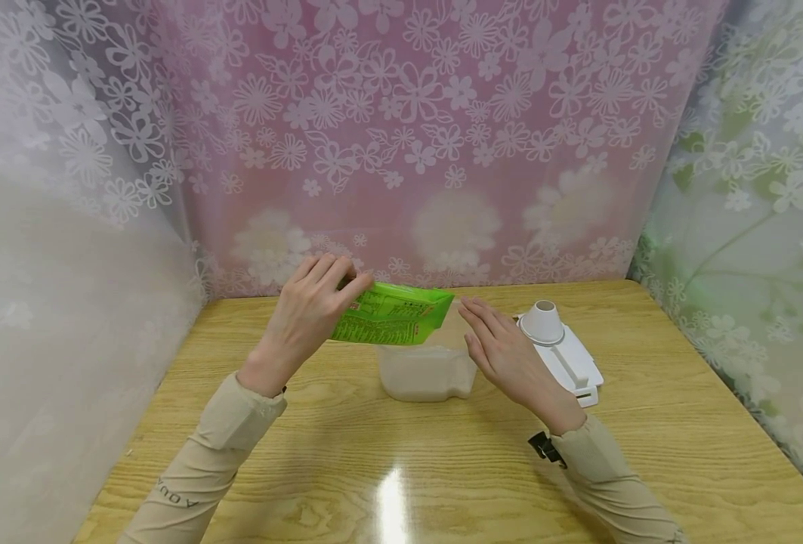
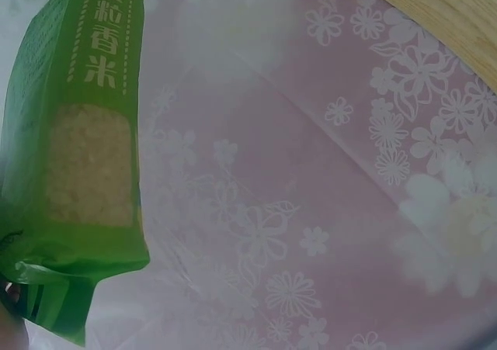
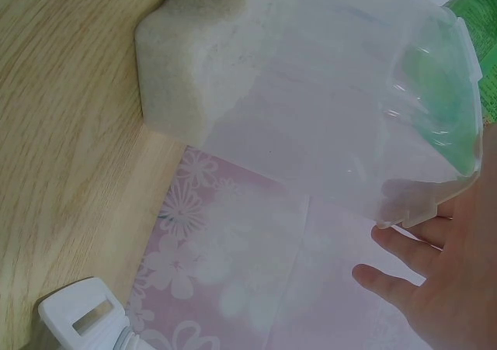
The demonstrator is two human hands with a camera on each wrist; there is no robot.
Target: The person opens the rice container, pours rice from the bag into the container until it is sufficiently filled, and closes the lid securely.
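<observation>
My left hand (image 1: 309,310) grips a green rice bag (image 1: 394,313) by one end, holding it sideways and tipped over a translucent plastic container (image 1: 428,374). A clear window (image 2: 89,164) in the bag shows pale grains inside. The bag's far end lies at the container's mouth, seen through the wall in the right wrist view. Pale rice (image 3: 167,67) covers the container's bottom. With fingers extended, my right hand (image 1: 506,347) rests its fingertips at the container's upper rim (image 3: 477,117). Much of the container's top is hidden behind the bag.
Right of the container, behind my right hand, a white lid (image 1: 567,366) with a cone-shaped spout (image 1: 542,323) lies on the wooden table (image 1: 292,468). Flowered curtains (image 1: 415,151) hang at the back and on both sides.
</observation>
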